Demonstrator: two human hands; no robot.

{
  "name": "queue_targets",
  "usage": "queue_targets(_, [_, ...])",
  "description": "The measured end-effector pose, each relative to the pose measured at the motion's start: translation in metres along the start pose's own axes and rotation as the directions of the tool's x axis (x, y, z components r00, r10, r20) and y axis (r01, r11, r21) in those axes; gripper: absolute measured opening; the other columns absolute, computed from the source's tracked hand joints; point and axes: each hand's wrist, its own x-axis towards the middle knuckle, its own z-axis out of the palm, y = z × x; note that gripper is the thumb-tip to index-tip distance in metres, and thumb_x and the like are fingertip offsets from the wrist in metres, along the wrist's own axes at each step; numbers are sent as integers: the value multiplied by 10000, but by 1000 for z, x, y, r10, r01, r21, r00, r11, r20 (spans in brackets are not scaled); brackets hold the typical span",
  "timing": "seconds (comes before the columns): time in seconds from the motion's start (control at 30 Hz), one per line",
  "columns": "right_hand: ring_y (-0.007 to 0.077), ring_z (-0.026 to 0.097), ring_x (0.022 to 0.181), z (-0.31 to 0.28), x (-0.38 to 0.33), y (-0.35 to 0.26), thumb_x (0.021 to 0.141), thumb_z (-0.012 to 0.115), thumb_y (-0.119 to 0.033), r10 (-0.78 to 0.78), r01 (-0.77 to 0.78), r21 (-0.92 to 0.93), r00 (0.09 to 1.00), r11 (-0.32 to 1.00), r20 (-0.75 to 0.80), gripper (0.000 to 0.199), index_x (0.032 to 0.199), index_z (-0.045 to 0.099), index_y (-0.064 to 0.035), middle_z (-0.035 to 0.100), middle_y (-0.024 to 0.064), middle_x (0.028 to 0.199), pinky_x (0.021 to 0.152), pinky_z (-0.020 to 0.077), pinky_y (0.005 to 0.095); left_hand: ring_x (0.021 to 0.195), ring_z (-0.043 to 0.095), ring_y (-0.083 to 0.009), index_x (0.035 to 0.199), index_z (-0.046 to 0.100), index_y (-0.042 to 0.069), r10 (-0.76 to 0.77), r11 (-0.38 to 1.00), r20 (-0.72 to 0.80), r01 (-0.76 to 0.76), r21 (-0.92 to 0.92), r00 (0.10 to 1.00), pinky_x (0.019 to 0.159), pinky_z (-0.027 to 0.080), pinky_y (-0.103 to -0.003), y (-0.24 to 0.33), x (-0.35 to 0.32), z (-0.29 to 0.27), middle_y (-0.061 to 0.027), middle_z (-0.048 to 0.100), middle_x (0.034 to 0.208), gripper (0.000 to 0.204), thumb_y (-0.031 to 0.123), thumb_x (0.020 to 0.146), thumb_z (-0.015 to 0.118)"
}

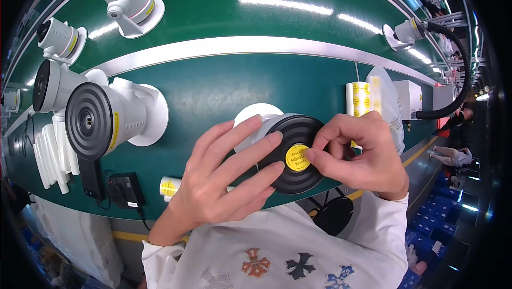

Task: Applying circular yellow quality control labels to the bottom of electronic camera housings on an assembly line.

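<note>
A white device with a black ringed round face (281, 181) lies on the green bench in front of me, its face tilted up. A round yellow sticker (296, 159) sits at the middle of that face. My right hand (360, 153) pinches the sticker's right edge between thumb and forefinger; the other fingers are curled. From the left, my left hand (226, 169) reaches over the device with its fingers stretched out and spread. Its fingertips rest on the device's rim and black face; the thumb is hidden. Part of the white base (256, 112) shows behind.
A similar white device (133, 113) stands at left beside white tubes (50, 155) and a black box (125, 190). Sticker rolls lie right (358, 99) and near my left wrist (170, 186). More devices (130, 9) stand beyond the white rail (250, 45). A black hose (464, 70) curves at right.
</note>
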Motion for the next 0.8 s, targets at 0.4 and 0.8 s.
queue_targets(0.4, [21, 465, 399, 1, -2, -1, 750, 722, -9, 2, -3, -48, 1000, 999, -14, 110, 720, 618, -24, 495, -34, 450, 437, 317, 197, 1111, 568, -395, 1013, 742, 194, 80, 995, -75, -75, 59, 994, 872, 473, -523, -5, -4, 9, -154, 626, 1199, 242, 261, 800, 648])
queue_targets(0.8, [24, 497, 407, 2, -4, 3, 750, 723, 1, -60, 51, -142, 997, 989, -54, 118, 795, 616, -22, 522, -31, 478, 444, 327, 190, 1128, 541, -385, 1113, 719, 281, 53, 980, 43, -61, 188, 998, 900, 453, -532, 0, 3, 2, -113, 561, 1248, 396, 539, 830, 620])
